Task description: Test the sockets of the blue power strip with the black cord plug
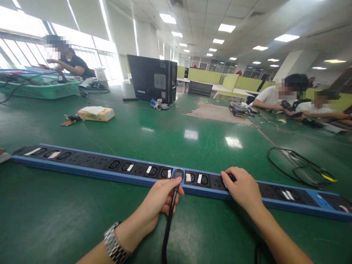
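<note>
Toward the near side of the worktop (90, 205), the person's left hand (162, 194), with a metal watch (115, 244) at the wrist, pinches a black plug (178, 176) between thumb and fingers; its cable (167, 231) drops toward the near edge. Just beyond, a long blue power strip (203, 190) lies slantwise, reaching from near the left edge toward the right. The plug is held over its middle; whether it touches is hard to tell.

Farther right, the right hand (243, 187) rests on the strip, fingers bent and close together over a dark piece (232, 178), too covered to name or to tell if it is gripped. Judging by this, handling of the strip looks under way: the uncovered sockets show bare openings, many with paper labels (288, 195) on or beside them, and the left plug does not look seated in any socket.

Past the strip, a coiled cable (317, 184) lies toward the right edge and a tissue pack (96, 114) toward the left. Near the far edge stand a green basket (49, 93) at the left and a black computer case (154, 79), gloves (158, 105) before it. Co-workers (78, 66) sit at both far corners.
</note>
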`<state>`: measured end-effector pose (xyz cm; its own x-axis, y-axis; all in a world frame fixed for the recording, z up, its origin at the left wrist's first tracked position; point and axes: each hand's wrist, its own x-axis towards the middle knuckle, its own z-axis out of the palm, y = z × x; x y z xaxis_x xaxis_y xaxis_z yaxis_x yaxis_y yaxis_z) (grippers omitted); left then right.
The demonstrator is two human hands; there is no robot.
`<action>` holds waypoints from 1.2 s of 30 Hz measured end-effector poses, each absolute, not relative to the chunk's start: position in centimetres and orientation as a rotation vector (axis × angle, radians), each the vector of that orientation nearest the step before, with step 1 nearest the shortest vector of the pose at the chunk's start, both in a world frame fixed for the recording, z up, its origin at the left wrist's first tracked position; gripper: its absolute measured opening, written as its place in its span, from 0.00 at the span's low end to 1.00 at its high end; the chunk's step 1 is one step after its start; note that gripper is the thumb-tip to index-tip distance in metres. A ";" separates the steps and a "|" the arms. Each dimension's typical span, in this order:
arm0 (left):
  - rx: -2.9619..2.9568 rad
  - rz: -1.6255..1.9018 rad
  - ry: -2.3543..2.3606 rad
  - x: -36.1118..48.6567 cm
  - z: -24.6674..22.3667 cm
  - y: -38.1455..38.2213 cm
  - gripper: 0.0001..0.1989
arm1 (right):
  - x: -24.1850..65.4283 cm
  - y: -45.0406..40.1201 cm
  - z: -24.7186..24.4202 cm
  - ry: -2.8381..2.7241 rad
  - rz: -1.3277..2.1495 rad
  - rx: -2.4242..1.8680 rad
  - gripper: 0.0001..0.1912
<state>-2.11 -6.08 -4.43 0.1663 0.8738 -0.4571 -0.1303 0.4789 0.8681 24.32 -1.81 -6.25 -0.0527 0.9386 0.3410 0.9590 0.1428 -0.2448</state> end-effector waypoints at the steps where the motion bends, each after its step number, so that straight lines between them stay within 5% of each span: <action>1: 0.801 0.840 1.182 -2.0 -4.5 -6.0 0.23 | 24.3 -1.8 -6.2 -2.013 -0.059 -1.817 0.15; 13: 0.855 0.976 1.193 -1.8 -4.2 -6.7 0.23 | 24.4 -1.9 -6.2 -1.999 -0.024 -1.813 0.16; 22: 0.876 1.287 1.090 -6.1 0.7 -6.6 0.18 | 24.3 -2.0 -6.1 -2.003 0.008 -1.834 0.16; 36: 0.842 1.109 1.517 -12.0 -3.1 -6.5 0.23 | 24.0 -1.9 -6.0 -2.007 0.022 -1.903 0.17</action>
<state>-12.03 -6.52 -3.14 -0.2234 0.9182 -0.3271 -0.0327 0.3283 0.9440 24.05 -1.93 -6.01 -0.0163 0.9666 0.2556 0.9609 0.0859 -0.2634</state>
